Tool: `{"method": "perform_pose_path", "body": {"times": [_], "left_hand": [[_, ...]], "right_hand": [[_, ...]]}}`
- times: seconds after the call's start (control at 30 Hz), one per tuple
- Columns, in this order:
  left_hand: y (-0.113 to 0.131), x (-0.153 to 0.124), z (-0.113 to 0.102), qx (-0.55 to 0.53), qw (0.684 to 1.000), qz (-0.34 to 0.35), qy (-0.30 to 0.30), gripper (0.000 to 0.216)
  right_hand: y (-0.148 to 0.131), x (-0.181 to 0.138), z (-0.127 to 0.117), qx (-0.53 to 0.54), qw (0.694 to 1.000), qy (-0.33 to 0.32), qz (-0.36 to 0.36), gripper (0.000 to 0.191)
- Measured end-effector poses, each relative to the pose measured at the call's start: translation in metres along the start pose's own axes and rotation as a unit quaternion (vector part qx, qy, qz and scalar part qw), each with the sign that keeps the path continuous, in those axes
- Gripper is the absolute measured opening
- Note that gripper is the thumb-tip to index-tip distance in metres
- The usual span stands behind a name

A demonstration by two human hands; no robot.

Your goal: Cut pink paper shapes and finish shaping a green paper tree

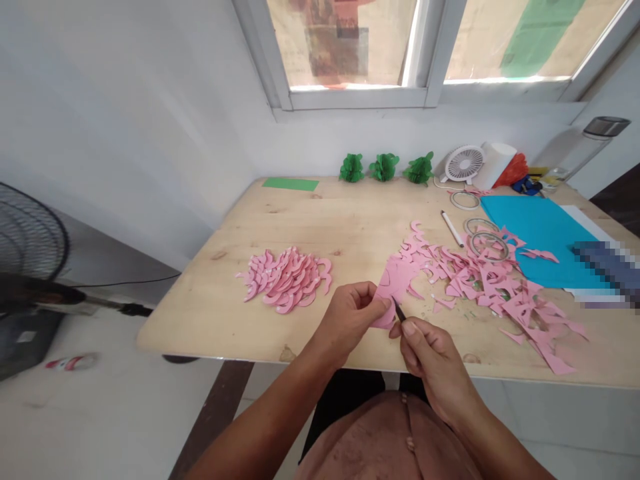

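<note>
My left hand [350, 313] pinches a pink paper piece [393, 287] just above the near edge of the wooden table [300, 220]. My right hand [430, 353] is closed around a small dark-tipped tool [399, 311], most likely scissors, whose tip touches the pink piece. A neat pile of cut pink curved shapes [287, 280] lies to the left of my hands. Loose pink paper scraps [490, 280] spread to the right.
Blue paper sheet [540, 240], wire rings [487, 243] and a white pen [453, 229] lie at right. Three green paper balls [384, 167], a small white fan [464, 163], a green sheet [291, 183] and a bottle [580, 147] stand along the back. A floor fan [30, 247] stands left.
</note>
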State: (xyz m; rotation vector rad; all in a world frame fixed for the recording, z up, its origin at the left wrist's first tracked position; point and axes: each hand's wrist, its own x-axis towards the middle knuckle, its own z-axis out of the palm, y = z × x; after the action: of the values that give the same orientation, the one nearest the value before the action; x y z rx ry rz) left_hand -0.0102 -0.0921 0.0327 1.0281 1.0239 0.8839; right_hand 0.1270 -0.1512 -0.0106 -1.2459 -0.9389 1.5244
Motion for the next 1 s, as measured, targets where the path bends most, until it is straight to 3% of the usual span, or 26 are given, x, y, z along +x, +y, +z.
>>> {"method": "perform_pose_path", "body": {"times": [1.0], "left_hand": [[-0.0014, -0.0005, -0.0029, -0.010, 1.000, -0.010, -0.013, 0.021]], "right_hand": [[-0.0026, 0.0015, -0.0079, -0.027, 0.999, -0.035, -0.006, 0.033]]}}
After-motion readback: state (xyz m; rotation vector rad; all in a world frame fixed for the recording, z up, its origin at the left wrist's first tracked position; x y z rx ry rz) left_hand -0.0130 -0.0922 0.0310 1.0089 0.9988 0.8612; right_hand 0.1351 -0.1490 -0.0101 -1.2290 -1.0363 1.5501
